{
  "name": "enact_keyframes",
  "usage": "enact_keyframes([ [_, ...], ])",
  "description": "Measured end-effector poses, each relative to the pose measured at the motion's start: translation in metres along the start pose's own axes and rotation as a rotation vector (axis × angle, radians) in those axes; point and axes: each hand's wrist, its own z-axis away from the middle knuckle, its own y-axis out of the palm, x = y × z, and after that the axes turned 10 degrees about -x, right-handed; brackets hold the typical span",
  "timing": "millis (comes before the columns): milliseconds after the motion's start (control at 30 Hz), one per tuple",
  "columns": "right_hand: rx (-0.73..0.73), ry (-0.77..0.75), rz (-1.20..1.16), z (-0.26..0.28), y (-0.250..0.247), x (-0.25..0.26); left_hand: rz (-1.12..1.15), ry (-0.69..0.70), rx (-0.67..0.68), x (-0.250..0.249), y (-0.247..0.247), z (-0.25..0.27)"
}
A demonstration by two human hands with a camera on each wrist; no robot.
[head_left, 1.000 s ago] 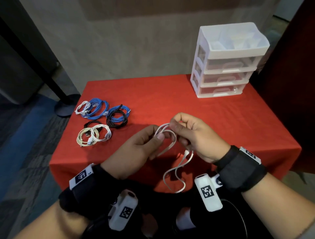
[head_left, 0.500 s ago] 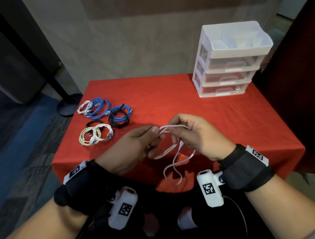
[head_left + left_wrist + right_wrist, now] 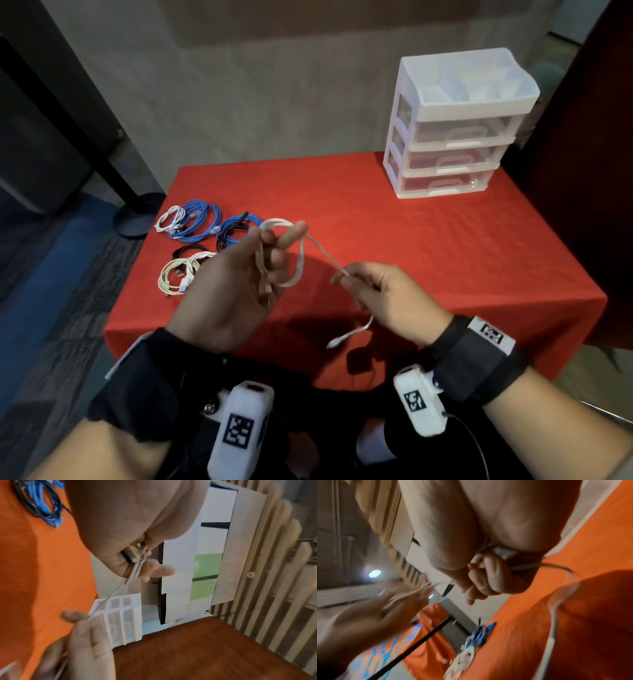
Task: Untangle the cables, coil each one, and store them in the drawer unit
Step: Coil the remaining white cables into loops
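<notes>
The white cable (image 3: 301,255) you are coiling is up off the table, strung between your two hands. Its loops hang round the fingers of your left hand (image 3: 236,284), which is raised with the thumb and forefinger pinching the top of the coil. From there one strand runs down and to the right to your right hand (image 3: 387,301), where thumb and forefinger nip it while the other fingers curl in over the cable. The free end, with its small plug, dangles below your right hand toward the near edge of the table. In the left wrist view the strands pass across your left fingers (image 3: 154,569) and out to the right fingertip; the right wrist view is blurred, though the cable shows leaving your curled fingers.

Just beyond and to the left of your left hand lie the finished coils: a cream cable coil (image 3: 178,277) nearest, a black cable coil (image 3: 188,251) behind it, then a blue-and-black coil (image 3: 236,229), a blue coil (image 3: 198,219) and a small white coil (image 3: 171,219) farthest left. All rest on the red tablecloth (image 3: 411,246).

Well beyond your right hand, at the far right corner, stands the white drawer unit (image 3: 455,126), its three clear drawers pushed in.
</notes>
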Motion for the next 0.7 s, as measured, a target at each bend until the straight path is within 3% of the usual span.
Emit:
enact_keyframes([
  [133,0.122,-0.132,0.202,0.024,0.022,0.011,-0.017,0.180,-0.091,0.014,0.006,-0.010],
  [267,0.194,-0.298,0.349,0.032,0.019,0.039,-0.289,0.426,-0.128,0.035,0.007,-0.015],
  [333,0.157,-0.350,0.351,0.028,0.007,0.050,-0.579,0.584,-0.070,0.040,0.003,-0.014],
  [400,0.070,-0.373,0.306,0.020,-0.008,0.057,-1.027,0.768,-0.027,0.040,-0.004,-0.012],
  [433,0.019,-0.367,0.279,0.015,-0.016,0.060,-1.178,0.780,-0.011,0.042,-0.008,-0.011],
  [533,-0.053,-0.345,0.237,0.000,-0.032,0.065,-1.069,0.570,0.102,0.045,-0.004,0.003],
  [633,0.048,-0.251,0.023,-0.007,-0.033,0.060,-0.761,0.278,0.141,0.040,0.010,0.014],
  [700,0.093,-0.249,0.020,-0.008,-0.030,0.057,-0.720,0.245,0.173,0.036,0.010,0.013],
])
